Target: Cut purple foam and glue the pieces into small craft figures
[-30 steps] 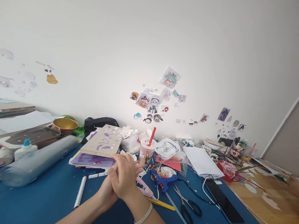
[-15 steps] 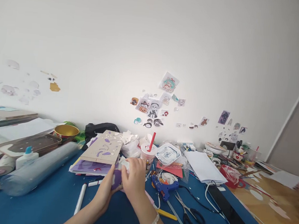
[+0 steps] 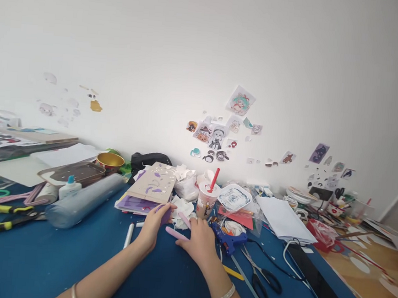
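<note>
My left hand point(image 3: 154, 228) is closed round a small purple piece point(image 3: 162, 214), mostly hidden by the fingers. Just to its right, my right hand point(image 3: 200, 238) grips a pale pink thing point(image 3: 176, 233) with two blunt prongs that point left. Its kind is unclear, since the palm covers the rest. Beyond the hands lie crumpled white paper point(image 3: 183, 208) and a drink cup point(image 3: 206, 199) with a red straw. A cardboard sheet point(image 3: 155, 182) with purple smears rests on purple sheets behind my left hand. To the right is a blue glue gun point(image 3: 229, 240).
Black-handled scissors point(image 3: 260, 275), a steel ruler point(image 3: 248, 284) and a phone point(image 3: 318, 277) lie on the right. Leftward are a clear plastic roll point(image 3: 84, 202), a glue bottle point(image 3: 70, 187) and yellow-black pliers point(image 3: 10, 226). A white marker point(image 3: 128, 236) is near my left wrist.
My hands were together on the purple piece and white paper; now they are apart. My right hand has taken up the pink thing. The view has turned left.
</note>
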Demonstrator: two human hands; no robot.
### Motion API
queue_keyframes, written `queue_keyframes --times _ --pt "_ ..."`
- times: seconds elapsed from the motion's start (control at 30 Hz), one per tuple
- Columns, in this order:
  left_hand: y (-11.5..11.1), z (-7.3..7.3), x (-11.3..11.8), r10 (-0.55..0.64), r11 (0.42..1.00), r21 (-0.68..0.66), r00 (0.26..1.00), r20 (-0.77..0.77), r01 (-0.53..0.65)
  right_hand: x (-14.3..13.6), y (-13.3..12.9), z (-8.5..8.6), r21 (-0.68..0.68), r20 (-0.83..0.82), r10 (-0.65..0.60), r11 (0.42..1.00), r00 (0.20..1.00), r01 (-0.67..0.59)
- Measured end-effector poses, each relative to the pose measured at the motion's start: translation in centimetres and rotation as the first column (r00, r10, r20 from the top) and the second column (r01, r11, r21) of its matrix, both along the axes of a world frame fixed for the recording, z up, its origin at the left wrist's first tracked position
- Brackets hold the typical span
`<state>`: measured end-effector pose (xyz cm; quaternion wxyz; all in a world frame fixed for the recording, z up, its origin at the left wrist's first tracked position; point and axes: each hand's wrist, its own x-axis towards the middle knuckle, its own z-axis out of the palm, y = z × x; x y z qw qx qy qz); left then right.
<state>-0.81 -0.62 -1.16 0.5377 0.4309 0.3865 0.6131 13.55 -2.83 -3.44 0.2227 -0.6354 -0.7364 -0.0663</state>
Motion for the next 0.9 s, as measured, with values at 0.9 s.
queue_keyframes --times 0.9 --pt "-1.8 -2.9 3.6 -0.065 0.940 0.214 0.757 -0.650 0.265 0.8 1.3 -0.5 0.461 -0.704 0.326 0.886 0.631 0.056"
